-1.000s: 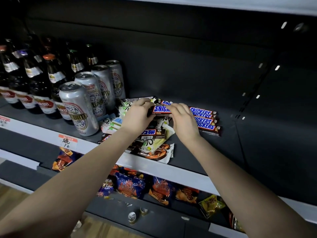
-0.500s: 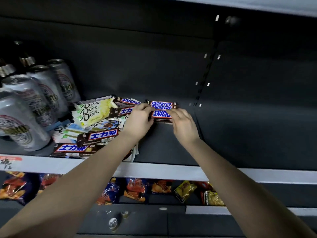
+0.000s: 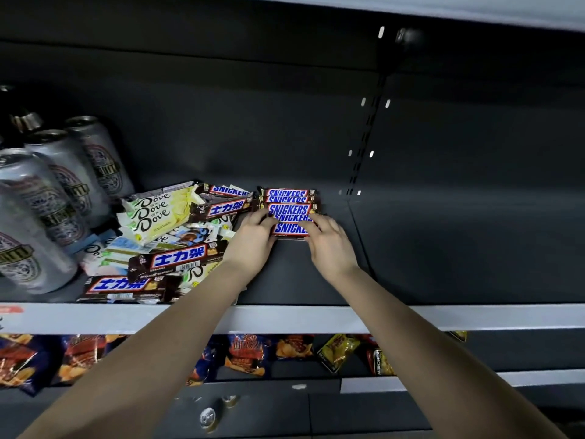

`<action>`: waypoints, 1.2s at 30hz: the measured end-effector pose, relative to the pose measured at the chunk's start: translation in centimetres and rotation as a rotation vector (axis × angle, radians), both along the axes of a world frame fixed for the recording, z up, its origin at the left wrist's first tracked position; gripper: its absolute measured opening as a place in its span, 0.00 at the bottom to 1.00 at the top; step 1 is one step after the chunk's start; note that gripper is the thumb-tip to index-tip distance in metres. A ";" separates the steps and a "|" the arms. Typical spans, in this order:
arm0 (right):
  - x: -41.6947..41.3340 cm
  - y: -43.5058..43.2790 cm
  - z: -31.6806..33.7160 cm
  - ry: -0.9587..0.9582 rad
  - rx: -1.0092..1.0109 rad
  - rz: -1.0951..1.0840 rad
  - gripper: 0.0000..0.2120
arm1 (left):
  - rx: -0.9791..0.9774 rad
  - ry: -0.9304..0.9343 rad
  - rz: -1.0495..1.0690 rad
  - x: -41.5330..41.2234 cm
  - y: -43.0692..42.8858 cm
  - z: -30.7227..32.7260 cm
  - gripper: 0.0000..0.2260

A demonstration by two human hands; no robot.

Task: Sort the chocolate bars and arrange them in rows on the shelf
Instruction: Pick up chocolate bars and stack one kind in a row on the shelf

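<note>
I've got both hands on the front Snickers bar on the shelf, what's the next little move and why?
Probably slide the front Snickers bar back flush against the Snickers row and let go. The left hand and right hand hold its ends, and it lies just in front of the lined-up bars. The mixed pile to the left is unsorted, so hands are needed there.

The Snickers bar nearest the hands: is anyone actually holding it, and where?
Yes. The left hand pinches the nearest Snickers bar at its left end, the right hand its right end.
</note>
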State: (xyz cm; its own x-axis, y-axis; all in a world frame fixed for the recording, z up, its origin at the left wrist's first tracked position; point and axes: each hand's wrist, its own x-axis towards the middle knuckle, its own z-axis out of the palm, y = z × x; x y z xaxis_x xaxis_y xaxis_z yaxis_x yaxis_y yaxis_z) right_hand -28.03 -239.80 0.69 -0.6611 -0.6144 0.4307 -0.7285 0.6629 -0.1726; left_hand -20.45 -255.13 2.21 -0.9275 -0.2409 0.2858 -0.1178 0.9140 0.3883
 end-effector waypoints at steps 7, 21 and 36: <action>-0.4 -0.1 -0.3 -0.200 0.003 -0.032 0.20 | 0.056 -0.025 0.010 -0.4 0.1 -0.5 0.15; -0.5 -0.3 -0.5 -0.248 -0.105 0.006 0.18 | 0.060 -0.110 0.079 -0.7 0.2 -0.9 0.13; -0.2 -0.3 0.2 -0.103 -0.355 0.106 0.19 | 0.215 0.186 0.108 0.1 0.0 0.2 0.12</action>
